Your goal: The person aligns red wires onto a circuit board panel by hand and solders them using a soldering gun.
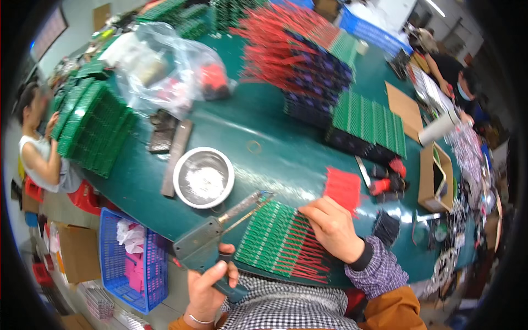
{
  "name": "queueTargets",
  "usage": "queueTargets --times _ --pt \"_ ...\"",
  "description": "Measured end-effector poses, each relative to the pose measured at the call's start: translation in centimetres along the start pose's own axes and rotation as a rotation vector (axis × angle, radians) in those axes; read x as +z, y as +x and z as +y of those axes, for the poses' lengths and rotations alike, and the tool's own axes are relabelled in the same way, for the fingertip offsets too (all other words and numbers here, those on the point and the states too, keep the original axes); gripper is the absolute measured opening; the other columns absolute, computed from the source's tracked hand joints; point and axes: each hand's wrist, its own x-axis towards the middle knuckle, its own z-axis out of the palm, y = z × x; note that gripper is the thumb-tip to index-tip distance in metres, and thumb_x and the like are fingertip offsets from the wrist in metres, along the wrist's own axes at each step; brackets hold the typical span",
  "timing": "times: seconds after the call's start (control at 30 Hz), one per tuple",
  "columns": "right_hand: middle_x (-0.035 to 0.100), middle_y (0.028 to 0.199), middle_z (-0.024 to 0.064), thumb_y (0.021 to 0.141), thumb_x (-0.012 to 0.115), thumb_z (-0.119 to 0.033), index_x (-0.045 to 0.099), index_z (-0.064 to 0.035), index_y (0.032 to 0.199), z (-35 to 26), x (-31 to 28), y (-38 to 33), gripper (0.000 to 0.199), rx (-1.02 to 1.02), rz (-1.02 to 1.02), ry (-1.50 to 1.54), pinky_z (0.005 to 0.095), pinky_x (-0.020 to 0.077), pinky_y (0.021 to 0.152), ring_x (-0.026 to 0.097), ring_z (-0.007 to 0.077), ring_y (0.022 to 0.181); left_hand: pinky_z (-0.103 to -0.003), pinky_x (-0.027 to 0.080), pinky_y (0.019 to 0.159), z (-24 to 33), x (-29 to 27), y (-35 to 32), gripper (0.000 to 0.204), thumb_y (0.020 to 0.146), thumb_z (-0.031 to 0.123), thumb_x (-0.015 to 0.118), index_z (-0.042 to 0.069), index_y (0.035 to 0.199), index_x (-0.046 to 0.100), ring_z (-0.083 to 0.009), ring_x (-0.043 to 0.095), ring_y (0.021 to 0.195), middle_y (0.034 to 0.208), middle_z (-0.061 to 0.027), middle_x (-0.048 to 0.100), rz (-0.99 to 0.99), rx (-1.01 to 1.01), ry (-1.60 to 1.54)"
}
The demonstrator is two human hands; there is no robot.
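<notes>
My left hand (208, 286) grips the handle of a grey soldering gun (206, 242); its long metal tip reaches up to the right, just above a row of small green circuit boards (269, 234). Those boards lie side by side at the near edge of the green table (264, 154), with red wires (305, 250) trailing from them. My right hand (333, 225) rests on the boards and wires, fingers pressed down on them.
A round metal bowl (203, 177) with white stuff sits left of the boards. A loose bundle of red wires (343, 187), stacks of green boards (368, 124), plastic bags (165, 66), a cardboard box (434, 176) and a blue basket (132, 258) surround me. Other people sit at left and far right.
</notes>
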Motion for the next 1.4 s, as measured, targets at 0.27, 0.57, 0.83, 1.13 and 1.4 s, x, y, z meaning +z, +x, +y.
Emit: queueTargets --times 0.27,0.57,0.83,1.13,1.4 --pt "0.071 0.098 0.0079 0.077 0.075 0.003 0.075 -0.0007 0.108 1.0 1.0 -1.9 0.032 -0.056 0.114 0.044 0.0361 0.0580 0.069 0.068 0.0248 0.084 -0.027 0.047 0.048 -1.5 1.1 -1.0 0.054 0.096 0.006 0.068 -0.001 0.147 0.050 -0.0160 0.061 0.063 0.128 -0.0214 0.069 0.056 0.045 0.403" --pt "0.072 0.102 0.0114 0.074 0.073 -0.002 0.075 0.0034 0.109 0.9 1.7 -1.8 0.035 -0.112 0.096 -0.010 0.0356 0.0587 0.067 0.070 0.0254 0.084 -0.027 0.049 0.053 -4.0 -2.6 -1.8 0.044 0.089 -0.010 0.073 -0.007 0.132 0.063 -0.0120 0.059 0.063 0.119 -0.0166 0.073 -0.026 0.219 0.861" --pt "0.071 0.102 0.0121 0.073 0.073 -0.002 0.074 0.0046 0.107 1.5 2.0 -1.8 0.035 -0.130 0.106 0.003 0.0347 0.0584 0.067 0.069 0.0255 0.084 -0.035 0.058 0.074 -3.8 -0.7 -1.4 0.026 0.087 0.007 0.086 -0.003 0.108 0.076 -0.0231 0.073 0.082 0.102 -0.0112 0.077 0.088 0.070 0.928" --pt "0.071 0.100 0.0111 0.072 0.073 -0.004 0.074 0.0037 0.106 1.5 2.2 -1.8 0.034 -0.126 0.109 -0.008 0.0344 0.0582 0.067 0.070 0.0250 0.083 -0.037 0.057 0.072 -3.8 -1.2 -1.3 0.023 0.088 0.011 0.086 -0.001 0.105 0.076 -0.0262 0.073 0.081 0.100 -0.0109 0.076 0.048 0.053 1.007" --pt "0.071 0.101 0.0110 0.072 0.073 -0.005 0.074 0.0033 0.105 1.3 2.0 -1.7 0.034 -0.123 0.097 -0.018 0.0344 0.0583 0.067 0.070 0.0247 0.084 -0.038 0.056 0.071 -4.2 -1.7 -1.2 0.022 0.087 0.011 0.087 0.000 0.104 0.077 -0.0260 0.073 0.079 0.099 -0.0100 0.076 -0.004 0.080 1.082"
